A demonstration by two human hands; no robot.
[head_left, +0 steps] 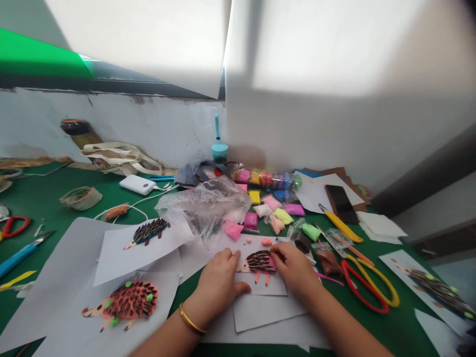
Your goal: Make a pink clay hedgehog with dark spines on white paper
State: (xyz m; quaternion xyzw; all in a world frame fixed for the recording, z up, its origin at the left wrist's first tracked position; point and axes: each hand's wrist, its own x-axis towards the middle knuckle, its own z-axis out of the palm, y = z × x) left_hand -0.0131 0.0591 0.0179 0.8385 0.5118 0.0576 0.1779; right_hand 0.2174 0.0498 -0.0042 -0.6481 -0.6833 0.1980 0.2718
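Observation:
A white card (273, 287) lies before me with a hedgehog (260, 261) on it, its pink clay body covered in dark striped seeds that look like sunflower seeds. My left hand (220, 277) rests on the card's left side, fingers extended and thumb spread, holding nothing. At the hedgehog's rear end, my right hand (292, 265) has thumb and forefinger pinched together against the pink clay. Whatever is between those fingertips is too small to make out. Small peach clay bits (267, 241) sit on the card above the hedgehog.
Colourful clay packets (272, 202) and a crumpled plastic bag (208, 203) lie beyond the card. Scissors (366, 287), a yellow utility knife (344, 226) and a phone (340, 203) are to the right. Other hedgehog pictures (128, 302) lie left and right. A white power bank (137, 185) sits behind.

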